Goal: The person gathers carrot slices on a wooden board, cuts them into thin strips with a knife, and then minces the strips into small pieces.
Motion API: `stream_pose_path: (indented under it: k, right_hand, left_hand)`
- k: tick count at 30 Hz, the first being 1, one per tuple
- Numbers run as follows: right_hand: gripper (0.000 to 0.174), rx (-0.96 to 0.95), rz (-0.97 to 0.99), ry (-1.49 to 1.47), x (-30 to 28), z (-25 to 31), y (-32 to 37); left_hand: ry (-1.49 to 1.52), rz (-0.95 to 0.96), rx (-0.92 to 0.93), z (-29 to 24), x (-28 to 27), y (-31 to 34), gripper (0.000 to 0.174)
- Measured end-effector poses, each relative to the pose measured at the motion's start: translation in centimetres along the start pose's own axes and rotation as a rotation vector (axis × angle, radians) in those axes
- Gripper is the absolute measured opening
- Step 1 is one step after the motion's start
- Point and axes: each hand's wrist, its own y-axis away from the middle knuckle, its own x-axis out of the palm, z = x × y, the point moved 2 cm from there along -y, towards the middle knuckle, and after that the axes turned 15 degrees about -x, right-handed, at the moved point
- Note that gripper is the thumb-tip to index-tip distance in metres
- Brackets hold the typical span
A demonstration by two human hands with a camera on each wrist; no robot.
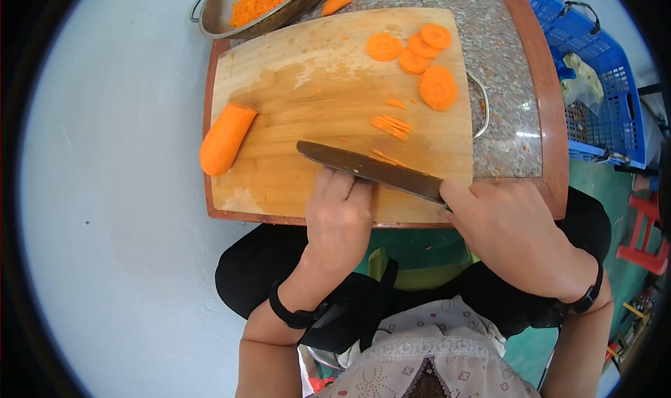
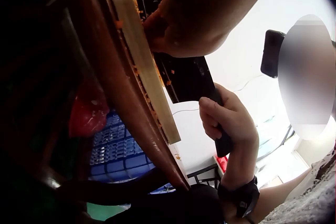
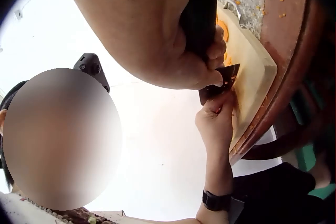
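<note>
My right hand (image 1: 514, 233) grips the dark handle of a broad-bladed cleaver (image 1: 370, 168), seen nearly edge-on from above over the wooden cutting board (image 1: 293, 111). My left hand (image 1: 340, 219) is at the near side of the blade, its fingers bent down toward the board and right at the metal. What lies under these fingertips is hidden, and I cannot tell whether they hold a piece. Bits of orange stick to the blade (image 2: 186, 79) in the left wrist view. Just beyond the cleaver are thin carrot strips (image 1: 393, 126). Round carrot slices (image 1: 438, 88) lie at the far right.
A thick carrot piece (image 1: 227, 140) lies at the board's left edge. Behind the board stand a metal pan (image 1: 279, 20) of shredded carrot and a carrot end (image 1: 337, 3). The board has a metal handle (image 1: 484, 104) on its right. A blue basket (image 1: 608, 69) is beyond the table.
</note>
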Motion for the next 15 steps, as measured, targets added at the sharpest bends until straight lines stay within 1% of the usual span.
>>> stream_pose_path:
  k: [1,4,15]
  right_hand:
    - [0.014,-0.036,-0.025,0.023,-0.07,0.07,0.12]
    - [0.015,-0.019,-0.026,0.076,0.09,0.39,0.30]
    - [0.016,-0.019,0.023,0.073,0.17,0.47,-0.33]
  left_hand:
    - [0.001,0.015,-0.010,-0.01,-0.03,0.08,0.027]
    - [0.013,0.038,-0.023,-0.06,-0.27,0.08,0.027]
    - [0.055,0.063,-0.033,0.19,-0.37,0.21,0.027]
